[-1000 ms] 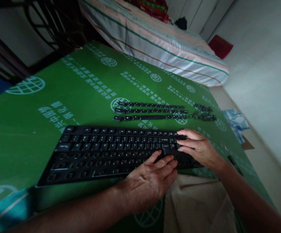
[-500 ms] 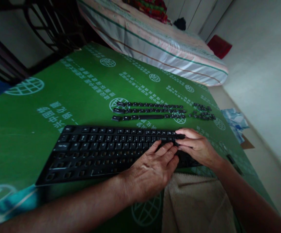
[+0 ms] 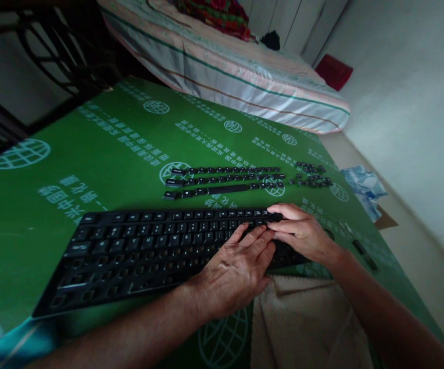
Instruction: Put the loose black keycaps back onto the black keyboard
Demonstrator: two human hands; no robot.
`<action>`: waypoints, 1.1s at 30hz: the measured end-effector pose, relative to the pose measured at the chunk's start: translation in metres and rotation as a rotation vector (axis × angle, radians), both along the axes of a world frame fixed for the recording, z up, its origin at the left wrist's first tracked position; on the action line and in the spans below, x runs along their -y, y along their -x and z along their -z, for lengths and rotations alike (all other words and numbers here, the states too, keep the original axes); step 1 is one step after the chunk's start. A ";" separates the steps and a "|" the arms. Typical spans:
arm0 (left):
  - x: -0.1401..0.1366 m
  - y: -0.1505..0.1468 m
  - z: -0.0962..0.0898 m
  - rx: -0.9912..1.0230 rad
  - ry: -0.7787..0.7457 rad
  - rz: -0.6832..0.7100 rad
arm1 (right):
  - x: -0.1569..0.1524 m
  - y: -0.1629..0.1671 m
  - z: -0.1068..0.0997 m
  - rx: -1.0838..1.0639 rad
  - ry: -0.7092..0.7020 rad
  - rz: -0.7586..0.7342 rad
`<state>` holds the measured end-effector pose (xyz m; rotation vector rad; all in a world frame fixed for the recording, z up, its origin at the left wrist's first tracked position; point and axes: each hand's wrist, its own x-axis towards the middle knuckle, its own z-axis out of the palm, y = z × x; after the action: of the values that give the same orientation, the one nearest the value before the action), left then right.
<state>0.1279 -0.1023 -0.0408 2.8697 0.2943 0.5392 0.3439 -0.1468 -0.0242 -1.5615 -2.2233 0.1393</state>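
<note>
A black keyboard (image 3: 145,241) lies on the green table, its far rows fitted with keycaps and its nearer rows showing bare key sockets. My left hand (image 3: 240,266) rests palm down on the keyboard's right part, fingers stretched over the keys. Beside it, my right hand (image 3: 300,230) bends its fingers over the keyboard's right end, one near the far edge; whether a loose keycap is between them is hidden. Beyond the keyboard, removed keycaps (image 3: 222,179) stand in three rows, with a long space bar (image 3: 227,189) in the nearest row. More small keycaps (image 3: 314,177) are grouped at their right.
The green tabletop (image 3: 102,154) carries white printing. A beige cloth (image 3: 302,323) lies at the near edge, right of my left forearm. A thin dark tool (image 3: 363,254) lies at the right edge. Past the table are a bed (image 3: 245,92) and a white wall (image 3: 409,118).
The whole view has shifted, so the table and keyboard appear further left and slightly lower. Both hands stay at the same part of the keyboard with almost the same pose.
</note>
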 end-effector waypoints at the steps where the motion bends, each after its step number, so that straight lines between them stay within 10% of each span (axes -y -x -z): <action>1: 0.000 0.000 0.000 0.002 0.000 0.001 | 0.000 0.000 0.000 0.001 -0.001 0.000; 33: 0.001 0.001 0.007 0.038 0.001 -0.004 | 0.033 0.018 0.021 0.224 -0.118 0.111</action>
<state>0.1273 -0.1033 -0.0474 2.8550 0.2942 0.5930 0.3263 -0.1793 -0.0451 -1.7015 -2.2565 -0.2055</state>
